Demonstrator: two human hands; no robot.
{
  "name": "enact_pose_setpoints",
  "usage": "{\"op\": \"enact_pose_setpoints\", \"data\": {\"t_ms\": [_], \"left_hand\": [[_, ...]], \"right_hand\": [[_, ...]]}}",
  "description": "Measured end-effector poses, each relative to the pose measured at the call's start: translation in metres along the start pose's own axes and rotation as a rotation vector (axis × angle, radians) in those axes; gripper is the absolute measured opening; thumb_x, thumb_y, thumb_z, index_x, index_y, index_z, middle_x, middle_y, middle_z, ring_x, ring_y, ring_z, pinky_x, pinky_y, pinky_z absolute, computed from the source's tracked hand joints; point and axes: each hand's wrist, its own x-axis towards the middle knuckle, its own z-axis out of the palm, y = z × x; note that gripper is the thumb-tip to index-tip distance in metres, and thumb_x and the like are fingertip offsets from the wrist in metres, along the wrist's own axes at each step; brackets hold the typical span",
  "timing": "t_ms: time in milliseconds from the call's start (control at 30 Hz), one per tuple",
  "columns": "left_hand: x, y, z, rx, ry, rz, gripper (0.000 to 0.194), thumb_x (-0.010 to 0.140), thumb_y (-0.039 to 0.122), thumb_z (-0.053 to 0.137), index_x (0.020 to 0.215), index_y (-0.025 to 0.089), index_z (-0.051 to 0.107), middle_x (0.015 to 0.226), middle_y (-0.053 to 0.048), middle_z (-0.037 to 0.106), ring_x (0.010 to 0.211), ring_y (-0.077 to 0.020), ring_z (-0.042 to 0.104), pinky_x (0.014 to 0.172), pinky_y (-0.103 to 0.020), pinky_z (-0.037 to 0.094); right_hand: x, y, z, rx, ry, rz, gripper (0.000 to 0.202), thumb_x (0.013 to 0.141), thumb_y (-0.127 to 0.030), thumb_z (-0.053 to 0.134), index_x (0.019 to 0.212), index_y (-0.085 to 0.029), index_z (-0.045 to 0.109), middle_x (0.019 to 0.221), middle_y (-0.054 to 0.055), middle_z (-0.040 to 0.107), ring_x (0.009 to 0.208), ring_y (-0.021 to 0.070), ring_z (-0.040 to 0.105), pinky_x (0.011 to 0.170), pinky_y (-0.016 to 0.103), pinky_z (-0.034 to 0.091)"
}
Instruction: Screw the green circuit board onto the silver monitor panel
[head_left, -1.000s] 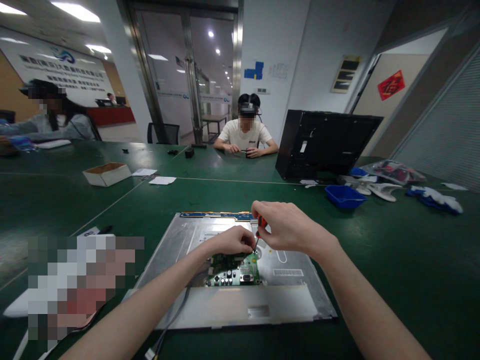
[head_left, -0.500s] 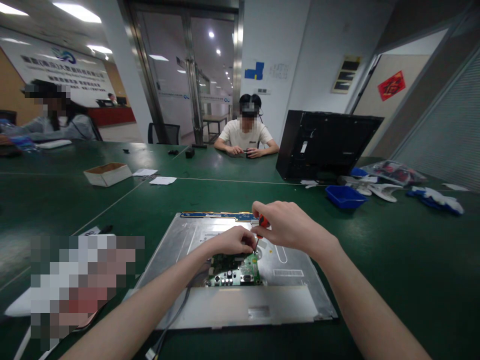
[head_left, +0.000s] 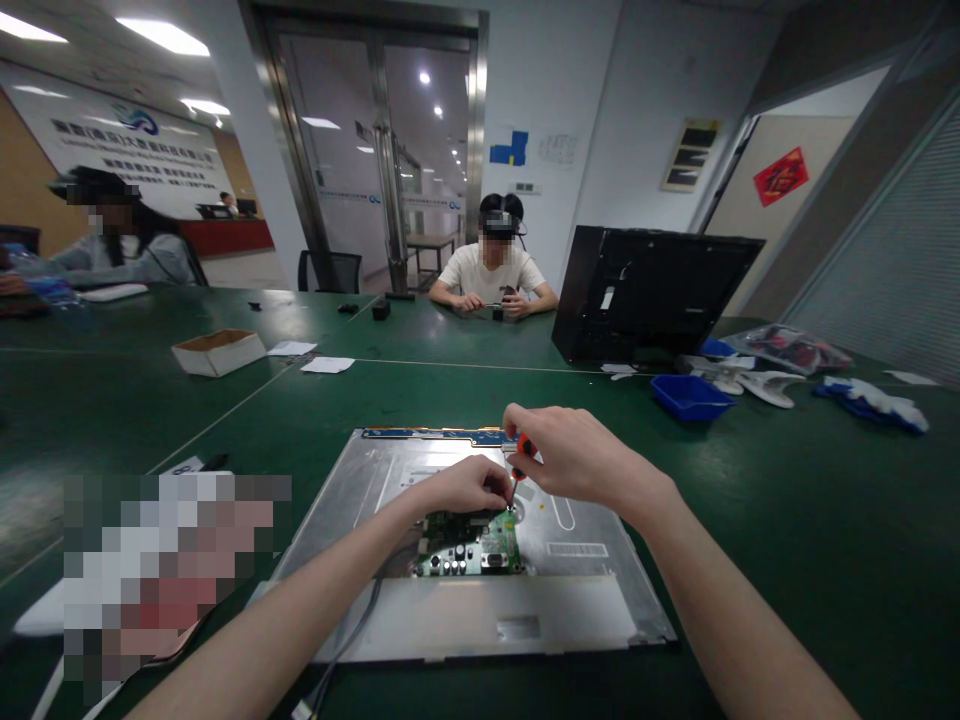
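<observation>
In the head view, a flat silvery display panel lies back side up on the table in front of me. A green circuit board sits on its middle. My right hand is closed around the red and black handle of a screwdriver, whose tip points down at the board's upper right corner. Beside that tip, my left hand reaches over the board with its fingers pinched together. What they hold, if anything, is hidden. A grey cable runs from the board's left side over the panel's near edge.
Beyond the panel stand a black monitor casing, a blue tray and an open cardboard box. Blue and white gloves lie at right. A blurred-out object is at left. Two people sit at the table, one opposite.
The whole view has shifted slightly. Both hands keep their place, with the screwdriver at the same corner of the board. The person opposite has moved their hands a little.
</observation>
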Motion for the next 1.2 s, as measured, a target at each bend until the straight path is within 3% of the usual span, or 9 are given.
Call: {"op": "enact_pose_setpoints", "data": {"t_ms": [100, 333, 567, 867, 1200], "left_hand": [[-0.0002, 0.0002, 0.0001, -0.001, 0.002, 0.011, 0.012, 0.07, 0.013, 0.059, 0.079, 0.014, 0.068, 0.072, 0.001, 0.065, 0.067, -0.0127, 0.057, 0.063, -0.02, 0.04], [0.0001, 0.0008, 0.0002, 0.014, 0.015, 0.014, 0.012, 0.069, 0.012, 0.059, 0.078, 0.013, 0.068, 0.071, 0.001, 0.064, 0.065, -0.0128, 0.056, 0.061, -0.02, 0.04], [-0.0001, 0.0018, 0.0009, 0.0, 0.021, -0.002, 0.014, 0.069, 0.013, 0.058, 0.078, 0.013, 0.068, 0.07, 0.0, 0.065, 0.065, -0.0131, 0.056, 0.061, -0.021, 0.041], [0.0011, -0.0039, 0.0021, -0.03, 0.005, 0.027, 0.012, 0.069, 0.012, 0.057, 0.077, 0.014, 0.066, 0.071, 0.001, 0.063, 0.066, -0.0128, 0.056, 0.062, -0.02, 0.041], [0.0014, -0.0033, 0.0017, 0.024, 0.026, 0.006, 0.012, 0.069, 0.014, 0.06, 0.078, 0.013, 0.067, 0.069, 0.001, 0.064, 0.064, -0.0128, 0.056, 0.06, -0.02, 0.04]], "right_hand": [[0.0003, 0.0009, 0.0009, -0.032, 0.002, 0.012, 0.016, 0.083, -0.03, 0.051, 0.096, -0.022, 0.049, 0.078, 0.001, 0.064, 0.068, 0.0163, 0.057, 0.051, 0.027, 0.023], [-0.0035, 0.0008, 0.0001, 0.048, 0.016, -0.058, 0.015, 0.077, -0.023, 0.051, 0.092, -0.021, 0.048, 0.081, 0.0, 0.063, 0.067, 0.0137, 0.054, 0.052, 0.026, 0.025], [-0.001, -0.0007, 0.0007, 0.044, 0.008, -0.038, 0.015, 0.077, -0.022, 0.051, 0.092, -0.021, 0.047, 0.079, 0.001, 0.063, 0.065, 0.0131, 0.053, 0.051, 0.026, 0.024], [0.0014, 0.0015, 0.0038, -0.059, 0.039, -0.001, 0.021, 0.084, -0.042, 0.05, 0.092, -0.023, 0.052, 0.071, 0.0, 0.063, 0.06, 0.0149, 0.054, 0.049, 0.026, 0.021], [-0.0028, -0.0024, -0.0019, 0.025, 0.01, -0.048, 0.016, 0.075, -0.024, 0.05, 0.091, -0.021, 0.046, 0.08, 0.0, 0.062, 0.065, 0.0132, 0.053, 0.052, 0.026, 0.025]]}}
